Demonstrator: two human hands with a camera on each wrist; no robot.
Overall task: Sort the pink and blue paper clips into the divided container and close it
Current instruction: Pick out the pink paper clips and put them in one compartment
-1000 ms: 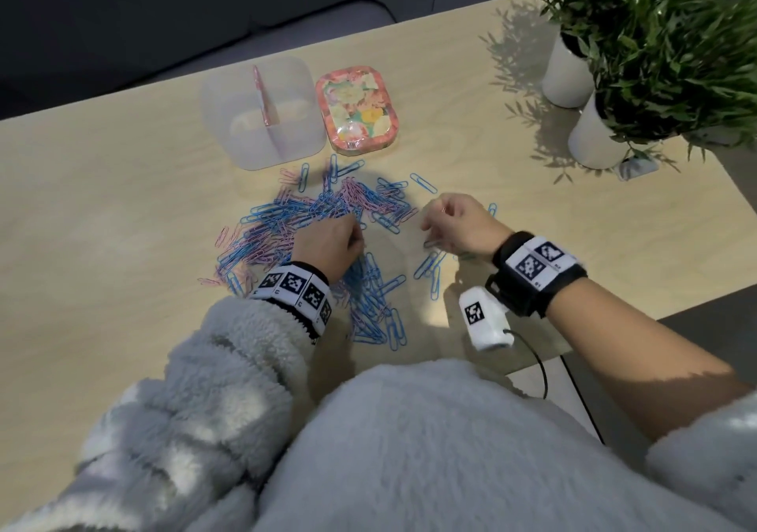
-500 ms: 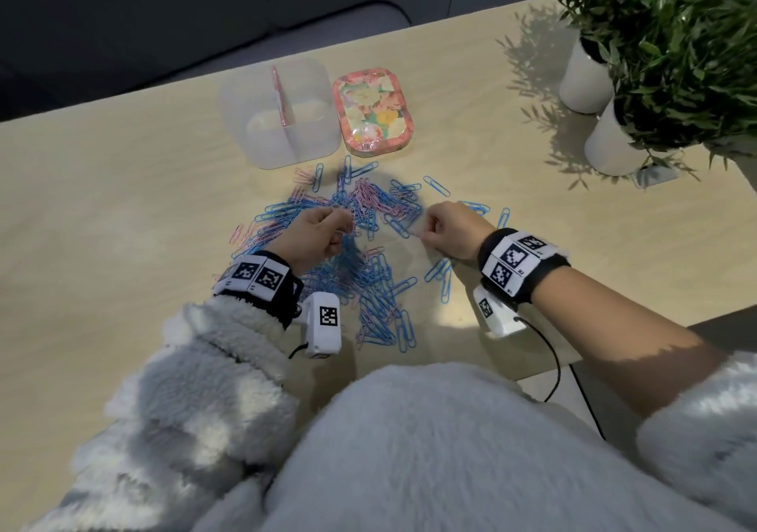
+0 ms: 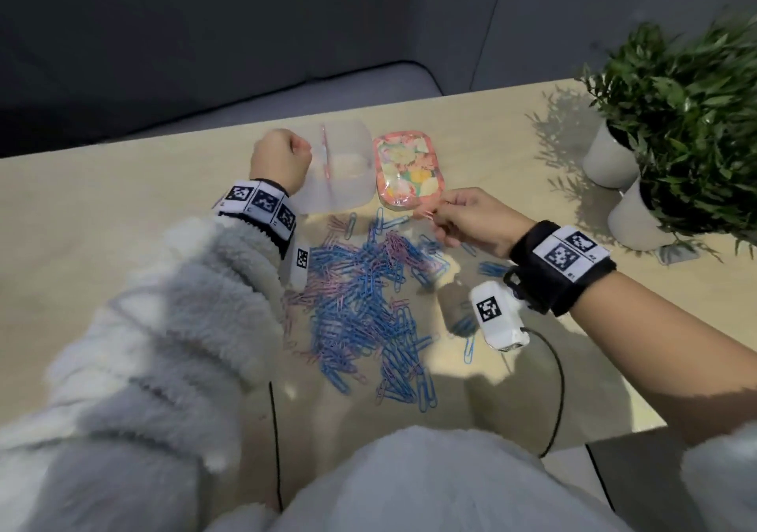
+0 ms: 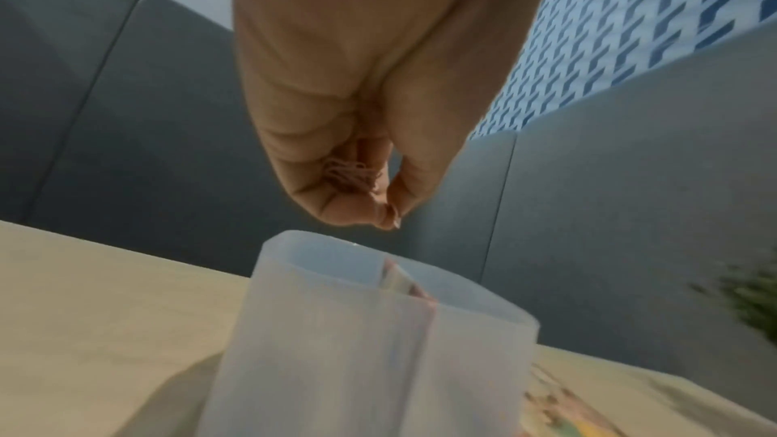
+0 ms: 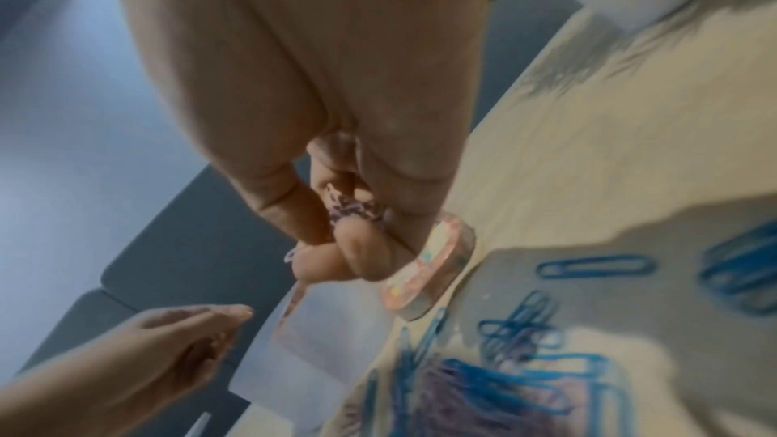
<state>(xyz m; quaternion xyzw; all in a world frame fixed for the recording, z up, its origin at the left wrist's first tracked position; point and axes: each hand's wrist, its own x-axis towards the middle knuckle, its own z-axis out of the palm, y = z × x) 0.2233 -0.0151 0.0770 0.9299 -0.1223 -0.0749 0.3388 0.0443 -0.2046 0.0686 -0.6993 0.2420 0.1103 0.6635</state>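
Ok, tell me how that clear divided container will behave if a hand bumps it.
The clear divided container looks thin-walled and holds almost nothing, so it is probably light and would slide on the smooth table. It stands tall in the left wrist view, so a knock near its rim might tip it. The left hand hovers right there.

Lid (image 3: 409, 173) rt of container (image 3: 348, 187)
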